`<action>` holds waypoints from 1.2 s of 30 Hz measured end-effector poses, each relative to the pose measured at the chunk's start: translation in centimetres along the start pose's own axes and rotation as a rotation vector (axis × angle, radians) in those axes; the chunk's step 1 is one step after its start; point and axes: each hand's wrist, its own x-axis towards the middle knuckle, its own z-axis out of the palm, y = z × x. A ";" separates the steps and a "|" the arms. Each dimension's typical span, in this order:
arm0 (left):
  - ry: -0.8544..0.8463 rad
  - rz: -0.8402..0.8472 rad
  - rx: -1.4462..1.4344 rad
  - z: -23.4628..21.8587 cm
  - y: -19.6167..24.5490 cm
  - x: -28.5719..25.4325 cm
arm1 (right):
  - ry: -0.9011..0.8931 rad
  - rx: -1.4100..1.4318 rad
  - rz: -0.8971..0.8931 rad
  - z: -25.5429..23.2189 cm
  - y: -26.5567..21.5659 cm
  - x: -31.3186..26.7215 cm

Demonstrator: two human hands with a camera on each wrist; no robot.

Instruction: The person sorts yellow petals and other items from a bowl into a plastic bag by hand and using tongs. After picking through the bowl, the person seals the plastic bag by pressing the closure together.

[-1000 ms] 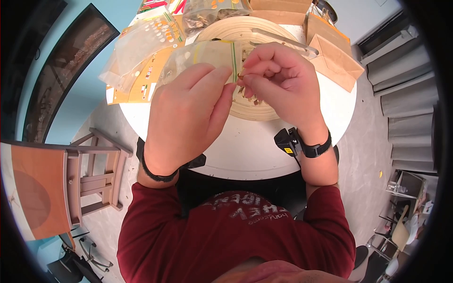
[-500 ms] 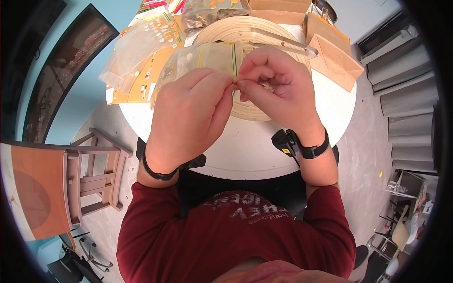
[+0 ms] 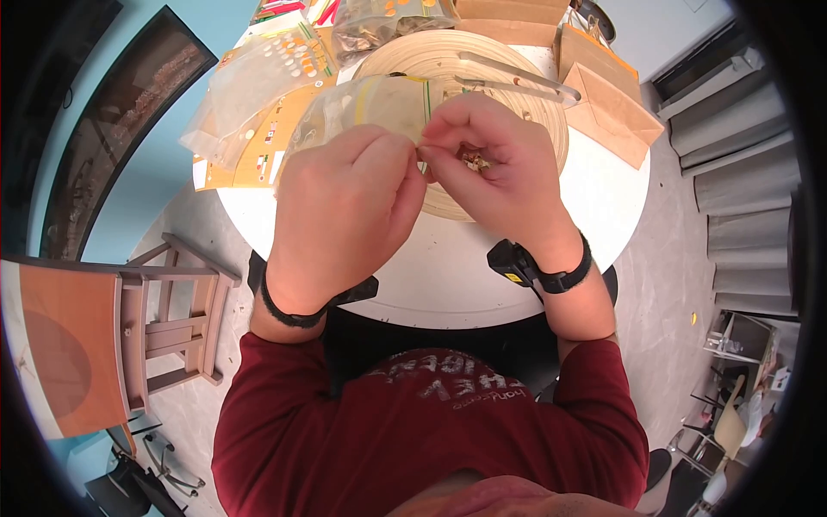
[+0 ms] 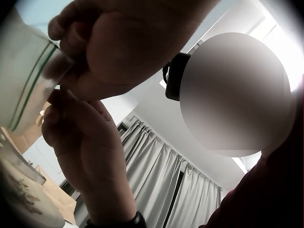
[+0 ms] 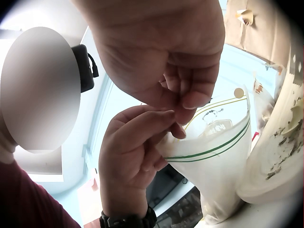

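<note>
Over a round ringed tray, both hands meet fingertip to fingertip. My left hand grips the edge of a clear zip bag near its green seal line; the bag's mouth gapes in the right wrist view. The thumb and index finger of my right hand pinch a small dark piece against the left fingertips, largely hidden by them. Dry brownish bits lie on the tray behind the right hand. Metal tongs rest across the tray's far right side.
Brown paper bags stand right of the tray. To the left lies another zip bag with orange and white dots, over an orange printed sheet. A further bag with dark contents sits behind. The white table has a rounded front edge.
My right hand has moved left and slightly down, its pinch closing up to the left fingertips. The brown piece visible earlier is now hidden in the head view. The left hand has hardly moved.
</note>
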 end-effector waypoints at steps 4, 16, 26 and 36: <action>0.037 -0.036 0.124 -0.5 -0.3 -0.1 | -0.052 -0.242 0.063 -1.7 0.7 0.8; 0.151 -0.149 0.136 -1.5 -1.0 0.2 | -0.420 -0.612 0.168 -4.5 5.7 0.8; 0.196 -0.201 0.126 -1.9 -0.9 0.5 | -0.466 -0.658 0.251 -5.0 6.3 0.6; 0.156 -0.175 0.065 -1.7 -0.9 0.5 | -0.392 -0.702 0.308 -4.6 6.4 0.9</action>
